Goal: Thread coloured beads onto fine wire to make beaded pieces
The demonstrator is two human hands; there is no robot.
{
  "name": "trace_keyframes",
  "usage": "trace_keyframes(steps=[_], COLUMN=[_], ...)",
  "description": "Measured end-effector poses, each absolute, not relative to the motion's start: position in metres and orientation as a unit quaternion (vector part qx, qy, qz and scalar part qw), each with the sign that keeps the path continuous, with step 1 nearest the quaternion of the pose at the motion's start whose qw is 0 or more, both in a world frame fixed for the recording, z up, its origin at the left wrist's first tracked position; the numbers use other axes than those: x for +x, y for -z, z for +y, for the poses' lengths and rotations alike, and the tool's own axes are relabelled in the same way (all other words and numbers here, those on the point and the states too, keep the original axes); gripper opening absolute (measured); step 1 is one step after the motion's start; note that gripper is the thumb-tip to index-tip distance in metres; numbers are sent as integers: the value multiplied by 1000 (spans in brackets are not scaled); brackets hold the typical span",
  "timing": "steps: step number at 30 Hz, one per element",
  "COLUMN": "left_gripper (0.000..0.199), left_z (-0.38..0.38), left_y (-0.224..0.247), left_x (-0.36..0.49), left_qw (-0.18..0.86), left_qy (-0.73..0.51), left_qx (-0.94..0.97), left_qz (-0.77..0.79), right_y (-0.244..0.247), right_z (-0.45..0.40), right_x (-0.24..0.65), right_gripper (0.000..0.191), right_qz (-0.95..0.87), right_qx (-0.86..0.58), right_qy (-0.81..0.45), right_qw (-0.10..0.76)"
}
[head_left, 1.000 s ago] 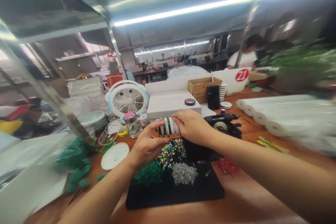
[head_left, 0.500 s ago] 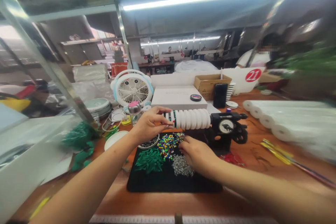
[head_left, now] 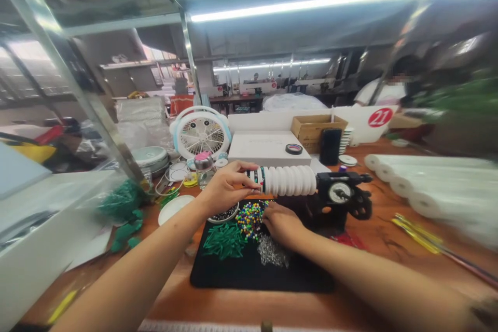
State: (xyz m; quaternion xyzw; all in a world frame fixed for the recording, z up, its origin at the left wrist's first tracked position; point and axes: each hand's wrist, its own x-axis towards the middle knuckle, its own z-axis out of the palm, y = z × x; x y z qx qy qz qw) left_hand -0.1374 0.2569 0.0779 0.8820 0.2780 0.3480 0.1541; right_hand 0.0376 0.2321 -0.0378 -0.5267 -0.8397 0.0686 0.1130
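Observation:
A white ridged roller (head_left: pixel 293 180) lies level, its right end on a black machine with a round dial (head_left: pixel 340 193). My left hand (head_left: pixel 227 184) is closed around the roller's left end, thumb below and fingers above. Dark and green beaded bands (head_left: pixel 263 179) circle the roller beside the fingertips. Lower down, my right hand (head_left: pixel 283 222) has its fingers curled into the right side of a pile of multicoloured beads (head_left: pixel 249 219); its fingertips are partly hidden. Small silver pieces (head_left: pixel 272 251) lie just below it, and green tube-like pieces (head_left: pixel 223 241) lie to the left.
The piles rest on a black mat (head_left: pixel 233 280). A dish of dark beads (head_left: pixel 223 214) is partly behind my left wrist. Behind stand a fan (head_left: pixel 202 135), a white box (head_left: pixel 264 148) with black tape (head_left: pixel 293 149), and a cardboard box (head_left: pixel 317 129). White rolls (head_left: pixel 436 181) lie right.
My right hand has shifted slightly left, further over the coloured beads. My left hand stays at the roller's end. The whole view has shifted a little.

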Motion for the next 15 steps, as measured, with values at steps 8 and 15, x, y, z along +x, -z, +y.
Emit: trace_keyframes(steps=[8,15], left_gripper=[14,19], left_z=[257,258], left_y=[-79,-78], left_x=[-137,-139], left_qw=[156,157], left_qy=[-349,-341], left_qx=[880,883], left_qz=[282,281], right_y=[32,25], right_z=[231,222], right_x=[37,29], right_gripper=[20,20], right_qz=[-850,-900], right_qx=[-520,-434], right_qy=[-24,28], right_qw=[88,40])
